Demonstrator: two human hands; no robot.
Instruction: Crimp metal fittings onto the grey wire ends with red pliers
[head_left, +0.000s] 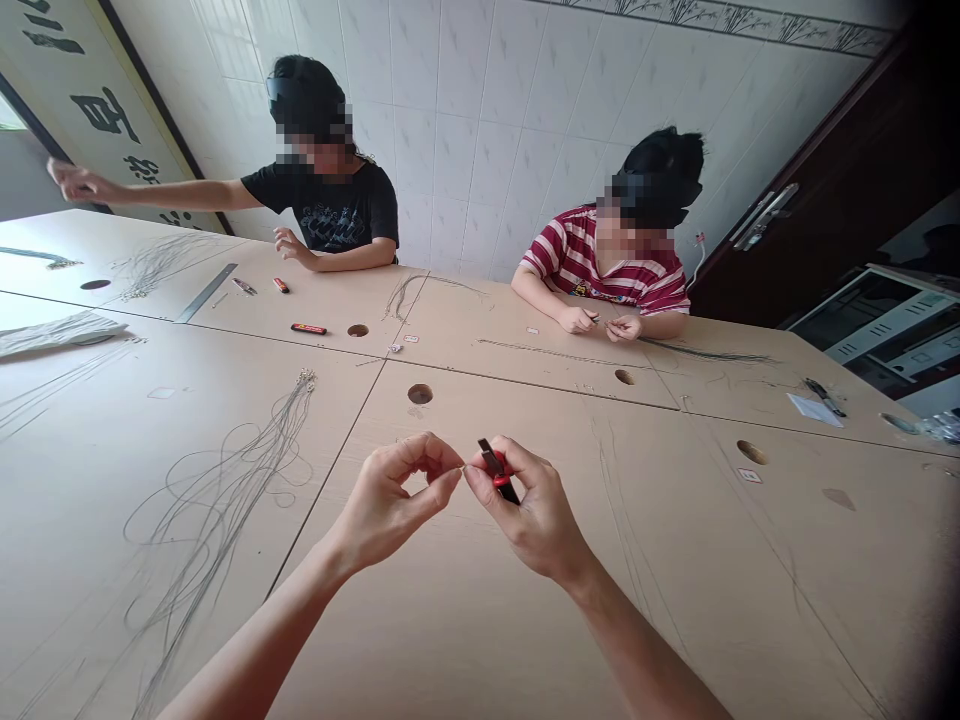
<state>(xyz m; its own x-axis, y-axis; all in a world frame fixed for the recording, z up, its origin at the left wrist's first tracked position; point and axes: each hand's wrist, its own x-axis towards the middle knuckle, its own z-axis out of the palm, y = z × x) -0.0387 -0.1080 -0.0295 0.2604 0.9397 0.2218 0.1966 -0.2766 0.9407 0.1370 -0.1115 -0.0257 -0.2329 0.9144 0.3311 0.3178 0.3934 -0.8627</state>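
Note:
My left hand (397, 495) hovers above the wooden table (465, 620), thumb and forefinger pinched on something tiny I cannot make out. Right beside it, fingertips almost touching, my right hand (529, 505) is closed around a small red-and-black tool (496, 470) whose dark tip sticks up. A bundle of thin grey wires (225, 500) lies looped on the table to the left of my left arm.
Two other people sit at the far side, one in a black shirt (330, 205) with an arm stretched out, one in a striped shirt (607, 260) handling wires. Round holes (420, 394), a metal ruler (206, 292), small red tools (308, 328) and more wire bundles lie about.

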